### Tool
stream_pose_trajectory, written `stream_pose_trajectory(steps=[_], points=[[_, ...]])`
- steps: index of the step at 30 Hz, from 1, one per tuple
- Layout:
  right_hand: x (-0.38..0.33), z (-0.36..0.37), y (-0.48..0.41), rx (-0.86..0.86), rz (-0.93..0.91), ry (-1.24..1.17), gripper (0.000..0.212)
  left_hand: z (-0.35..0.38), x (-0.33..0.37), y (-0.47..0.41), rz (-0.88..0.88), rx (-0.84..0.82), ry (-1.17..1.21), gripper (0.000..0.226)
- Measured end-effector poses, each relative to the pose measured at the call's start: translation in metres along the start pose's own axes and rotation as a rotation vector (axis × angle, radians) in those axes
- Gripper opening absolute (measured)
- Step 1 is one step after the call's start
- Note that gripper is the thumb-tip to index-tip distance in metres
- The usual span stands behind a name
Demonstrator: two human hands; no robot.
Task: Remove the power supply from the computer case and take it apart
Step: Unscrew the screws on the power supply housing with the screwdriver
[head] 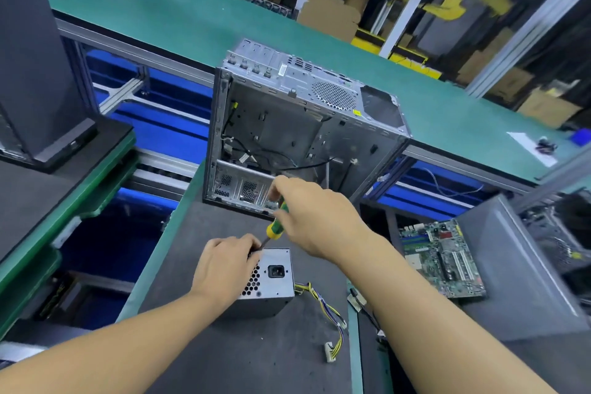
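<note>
**Steel box is out, screwdriver on its far corner**

Steel housing on the dark mat: the power supply is clear of the computer case and sits midway across the worktop, closer to the near edge. The case stands open at the far edge. The socket face and honeycomb vent of the supply look up at the camera.

The left hand lies over the vent side with its fingers curled onto the far edge of the box, pinning it down. The right hand is wrapped round the green-and-yellow screwdriver. The shaft slants down to the far corner of the box, right beside the left fingertips, but the tip is hidden, so I can't say it's seated in a screw.

How will it handle? It's a rigid sheet-metal shell, probably hefty for its size, and it won't flex. The smooth walls could skate on the mat under a hard push from the driver, so that bracing palm matters. I'd hold it by the flat sides and keep skin off the folded edges, which are likely sharp.

The wire harness trails off to the right, limp, ending in a white connector. That's no handle, since it would tug the innards and could snag.
</note>
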State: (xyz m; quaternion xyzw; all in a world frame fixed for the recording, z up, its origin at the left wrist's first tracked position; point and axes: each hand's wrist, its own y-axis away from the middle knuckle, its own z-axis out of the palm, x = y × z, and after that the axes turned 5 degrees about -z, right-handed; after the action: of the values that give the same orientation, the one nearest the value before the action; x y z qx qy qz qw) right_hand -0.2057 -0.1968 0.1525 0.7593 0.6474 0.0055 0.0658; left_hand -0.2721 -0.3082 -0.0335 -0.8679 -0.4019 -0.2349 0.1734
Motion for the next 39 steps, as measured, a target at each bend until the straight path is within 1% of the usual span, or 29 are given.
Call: stream_pose_trajectory(steps=[3, 5, 7, 9, 10, 12, 13, 15, 17, 19, 23, 27, 29, 31, 33, 35, 36, 39], points=[[0.003, -0.011, 0.013, 0.01, 0.018, -0.054, 0.018, -0.003, 0.005, -0.01, 0.083, -0.019, 0.003, 0.011], [0.007, -0.02, 0.019, 0.07, 0.036, -0.079, 0.014, -0.002, 0.012, -0.019, 0.117, -0.069, 0.094, 0.009], [0.014, -0.029, 0.027, 0.123, 0.081, -0.103, 0.011, 0.001, 0.024, -0.025, 0.109, -0.139, 0.244, 0.006], [0.024, -0.036, 0.037, 0.159, 0.14, -0.115, 0.01, 0.007, 0.039, -0.025, 0.092, -0.194, 0.386, 0.019], [0.03, -0.038, 0.043, 0.17, 0.17, -0.117, 0.009, 0.011, 0.048, -0.023, 0.089, -0.205, 0.438, 0.02], [0.043, -0.04, 0.059, 0.188, 0.232, -0.112, 0.008, 0.023, 0.071, -0.016, 0.095, -0.228, 0.521, 0.013], [0.051, -0.04, 0.068, 0.192, 0.264, -0.106, 0.007, 0.029, 0.084, -0.011, 0.089, -0.267, 0.553, 0.011], [0.067, -0.039, 0.089, 0.192, 0.325, -0.095, 0.006, 0.043, 0.11, 0.0, 0.062, -0.397, 0.597, 0.013], [0.084, -0.036, 0.112, 0.185, 0.383, -0.096, 0.005, 0.059, 0.134, 0.014, 0.026, -0.517, 0.622, 0.019], [0.1, -0.031, 0.137, 0.18, 0.448, -0.088, 0.006, 0.078, 0.153, 0.03, -0.041, -0.643, 0.639, 0.018], [0.131, -0.015, 0.197, 0.183, 0.596, -0.053, 0.006, 0.117, 0.183, 0.057, -0.15, -0.874, 0.586, 0.02], [0.157, -0.001, 0.256, 0.142, 0.742, -0.037, 0.003, 0.151, 0.218, 0.073, -0.243, -0.97, 0.473, 0.019], [0.166, 0.007, 0.276, 0.117, 0.779, -0.035, 0.004, 0.17, 0.234, 0.077, -0.315, -1.019, 0.47, 0.027], [0.174, 0.014, 0.288, 0.114, 0.794, -0.052, 0.004, 0.183, 0.248, 0.077, -0.373, -1.044, 0.461, 0.035], [0.18, 0.02, 0.293, 0.118, 0.794, -0.059, 0.004, 0.19, 0.254, 0.073, -0.328, -1.002, 0.346, 0.043], [0.186, 0.023, 0.291, 0.122, 0.782, -0.058, 0.004, 0.188, 0.251, 0.07, -0.224, -0.907, 0.228, 0.05], [0.188, 0.024, 0.287, 0.123, 0.767, -0.055, 0.004, 0.186, 0.247, 0.068, -0.147, -0.859, 0.181, 0.05], [0.19, 0.024, 0.265, 0.142, 0.708, -0.078, 0.006, 0.176, 0.227, 0.059, 0.07, -0.767, 0.093, 0.034]])
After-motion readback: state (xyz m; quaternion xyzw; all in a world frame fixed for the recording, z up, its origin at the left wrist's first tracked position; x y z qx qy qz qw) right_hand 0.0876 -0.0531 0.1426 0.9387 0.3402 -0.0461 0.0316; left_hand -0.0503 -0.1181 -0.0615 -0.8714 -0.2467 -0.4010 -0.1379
